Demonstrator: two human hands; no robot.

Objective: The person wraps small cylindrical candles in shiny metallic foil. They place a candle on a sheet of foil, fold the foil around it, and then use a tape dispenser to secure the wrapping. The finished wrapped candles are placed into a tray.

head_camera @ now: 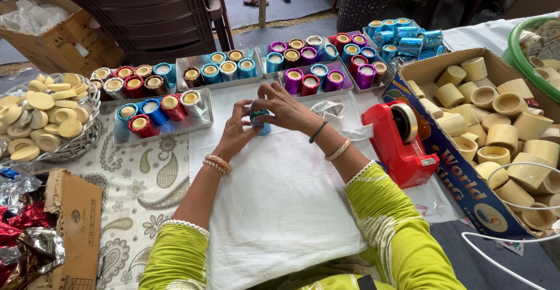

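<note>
Both hands — left hand (236,131) and right hand (284,109) — grip a small blue foil-wrapped cup (260,121) over the white cloth (280,202)

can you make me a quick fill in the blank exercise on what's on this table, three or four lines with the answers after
1. Both hands, the left hand and the right hand, hold a small cup wrapped in ____ foil.
2. The tape dispenser by the right forearm is ____ in colour.
3. The plain unwrapped cups lie in a ____ box.
4. The round flat lids on the left fill a ____ basket.

Missing words: blue; red; cardboard; wire
</note>
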